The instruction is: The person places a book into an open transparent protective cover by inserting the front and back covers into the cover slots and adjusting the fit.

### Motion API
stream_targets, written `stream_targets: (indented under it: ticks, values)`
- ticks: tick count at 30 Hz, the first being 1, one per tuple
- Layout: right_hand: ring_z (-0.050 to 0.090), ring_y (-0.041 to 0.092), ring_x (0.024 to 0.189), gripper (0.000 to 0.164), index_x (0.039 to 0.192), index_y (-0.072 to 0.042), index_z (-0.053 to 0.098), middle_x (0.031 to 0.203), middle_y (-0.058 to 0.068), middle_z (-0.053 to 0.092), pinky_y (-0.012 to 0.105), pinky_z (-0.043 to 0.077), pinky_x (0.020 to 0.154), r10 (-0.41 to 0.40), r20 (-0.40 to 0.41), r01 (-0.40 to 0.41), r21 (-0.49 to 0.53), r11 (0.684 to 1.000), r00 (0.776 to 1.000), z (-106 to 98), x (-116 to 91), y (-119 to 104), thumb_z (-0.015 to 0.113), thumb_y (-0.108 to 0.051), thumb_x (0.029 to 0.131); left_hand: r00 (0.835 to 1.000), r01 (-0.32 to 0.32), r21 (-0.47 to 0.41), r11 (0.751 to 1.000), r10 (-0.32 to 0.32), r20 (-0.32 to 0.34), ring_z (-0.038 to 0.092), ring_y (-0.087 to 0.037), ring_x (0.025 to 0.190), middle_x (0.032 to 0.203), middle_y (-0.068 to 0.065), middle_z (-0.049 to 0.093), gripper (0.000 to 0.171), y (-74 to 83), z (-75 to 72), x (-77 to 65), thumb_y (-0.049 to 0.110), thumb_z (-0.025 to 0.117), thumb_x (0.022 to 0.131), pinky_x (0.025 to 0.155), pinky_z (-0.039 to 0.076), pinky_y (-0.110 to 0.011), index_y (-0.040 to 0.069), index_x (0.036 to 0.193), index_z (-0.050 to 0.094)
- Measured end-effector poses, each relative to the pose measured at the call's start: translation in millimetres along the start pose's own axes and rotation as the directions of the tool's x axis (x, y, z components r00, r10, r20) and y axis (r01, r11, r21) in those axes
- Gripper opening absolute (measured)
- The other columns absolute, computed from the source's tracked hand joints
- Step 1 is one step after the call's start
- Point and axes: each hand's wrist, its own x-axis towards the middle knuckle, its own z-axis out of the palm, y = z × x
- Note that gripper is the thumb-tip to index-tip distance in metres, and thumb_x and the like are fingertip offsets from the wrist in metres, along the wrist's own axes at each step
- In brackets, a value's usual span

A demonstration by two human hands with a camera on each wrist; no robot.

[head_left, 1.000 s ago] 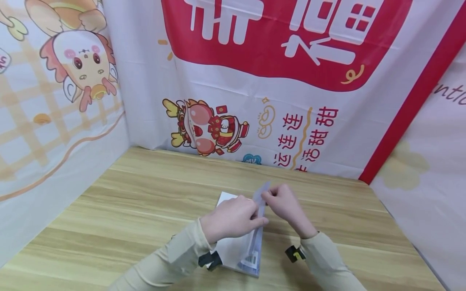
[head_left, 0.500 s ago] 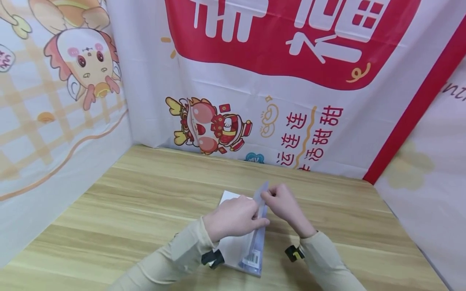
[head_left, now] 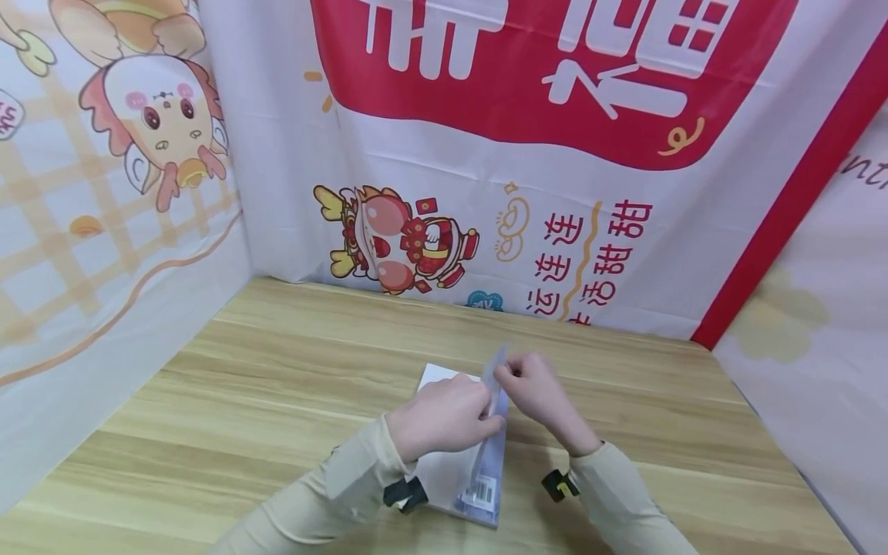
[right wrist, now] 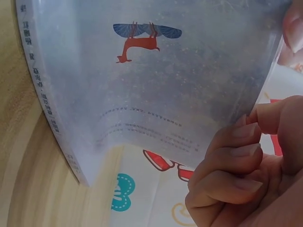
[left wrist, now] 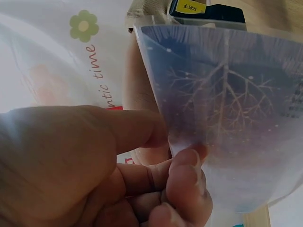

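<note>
A book (head_left: 444,478) lies on the table with its printed cover (left wrist: 222,118) lifted at the right side. The cover is blue-violet with a bare white tree, and a glossy clear plastic layer shows along its edge. In the right wrist view the same cover (right wrist: 142,85) bears a red deer and small print. My left hand (head_left: 444,412) reaches over the book and pinches the lifted cover's edge between thumb and curled fingers. Farther along that edge, my right hand (head_left: 539,393) pinches the cover near its far corner. My left hand partly hides the white page side (head_left: 437,374).
The wood-grain table (head_left: 277,385) spreads around the book on all sides. Behind it hangs a printed cloth (head_left: 430,154) with red and cartoon figures, and other cloths (head_left: 139,231) enclose the sides. A dark camera mount (head_left: 405,493) sits at the left wrist.
My right hand has shifted slightly left, and the lifted cover's far corner has moved left with it. My left hand keeps its place over the book.
</note>
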Motion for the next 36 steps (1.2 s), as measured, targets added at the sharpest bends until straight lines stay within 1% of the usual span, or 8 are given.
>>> stream_targets:
  ticks: [4,9,14,18,21,26,30,36]
  values:
    - [0.031,0.011,0.045,0.033,0.059,-0.008,0.045,0.050,-0.003,0.035,0.022,0.023,0.041,-0.008,-0.002,0.008,-0.006,1.000,1.000,3,1,0,0.054,-0.014,0.090,1.000,-0.006,0.013,1.000,0.006,0.007,0.034,-0.005,0.041,0.048,0.007,0.031,0.038,-1.5,-0.7,0.6,0.027,0.057,0.092,0.036,0.023,-0.017,0.015,0.058,0.044]
    - [0.032,0.010,0.045,0.036,0.059,-0.008,0.046,0.050,-0.003,0.036,0.022,0.024,0.042,-0.037,0.004,0.037,0.008,0.999,0.999,4,0,-1,0.056,-0.016,0.092,1.000,-0.010,0.058,0.998,0.010,0.004,0.034,-0.006,0.042,0.050,0.007,0.033,0.036,-2.8,-1.0,0.7,0.023,0.057,0.090,0.037,0.023,-0.018,0.016,0.057,0.046]
    - [0.036,0.012,0.049,0.042,0.059,-0.007,0.049,0.054,-0.001,0.044,0.023,0.030,0.046,-0.072,0.015,0.072,0.021,0.997,0.997,4,-1,-1,0.056,-0.027,0.096,1.000,-0.013,0.105,0.994,0.014,-0.015,0.035,-0.006,0.044,0.051,0.007,0.034,0.034,-4.1,-2.5,0.2,0.022,0.059,0.088,0.038,0.025,-0.019,0.017,0.057,0.045]
    - [0.038,0.014,0.051,0.050,0.060,-0.007,0.051,0.056,0.001,0.046,0.025,0.032,0.048,-0.042,0.023,0.041,0.030,0.999,0.999,4,-1,-1,0.051,-0.039,0.098,1.000,-0.002,0.090,0.996,0.003,-0.011,0.035,-0.006,0.045,0.052,0.006,0.034,0.033,-5.6,-6.1,-2.2,0.019,0.060,0.088,0.040,0.025,-0.019,0.015,0.059,0.046]
    - [0.039,0.016,0.052,0.052,0.062,-0.008,0.052,0.057,0.002,0.047,0.026,0.033,0.049,-0.008,0.026,0.008,0.029,1.000,1.000,3,-1,-1,0.049,-0.044,0.098,1.000,0.009,0.096,0.995,-0.008,-0.008,0.035,-0.006,0.044,0.052,0.006,0.035,0.033,-9.4,-8.1,-3.2,0.019,0.060,0.087,0.040,0.026,-0.019,0.015,0.059,0.045]
    - [0.038,0.015,0.051,0.046,0.062,-0.007,0.053,0.055,0.001,0.046,0.025,0.032,0.047,-0.015,0.025,0.016,-0.009,1.000,1.000,-2,0,0,0.056,-0.038,0.096,0.999,0.033,0.133,0.991,-0.031,-0.013,0.034,-0.006,0.043,0.050,0.007,0.031,0.035,-17.4,-10.7,-3.9,0.020,0.062,0.085,0.038,0.025,-0.019,0.016,0.056,0.042]
    - [0.038,0.014,0.049,0.042,0.063,-0.007,0.053,0.054,0.001,0.045,0.024,0.031,0.045,0.008,0.038,-0.006,-0.039,0.999,0.999,-6,0,3,0.060,-0.034,0.094,0.999,0.040,0.157,0.987,-0.037,-0.023,0.036,-0.007,0.045,0.051,0.007,0.033,0.034,-21.4,-12.1,-5.3,0.022,0.063,0.083,0.039,0.026,-0.021,0.016,0.056,0.043]
    - [0.044,0.016,0.051,0.038,0.064,-0.009,0.054,0.057,0.004,0.050,0.026,0.037,0.046,0.037,0.076,-0.033,-0.063,0.997,0.996,-11,0,5,0.061,-0.033,0.093,0.998,0.063,0.082,0.995,-0.063,-0.002,0.036,-0.007,0.043,0.051,0.006,0.036,0.034,-25.9,-12.0,-7.8,0.024,0.065,0.085,0.039,0.024,-0.019,0.015,0.057,0.047]
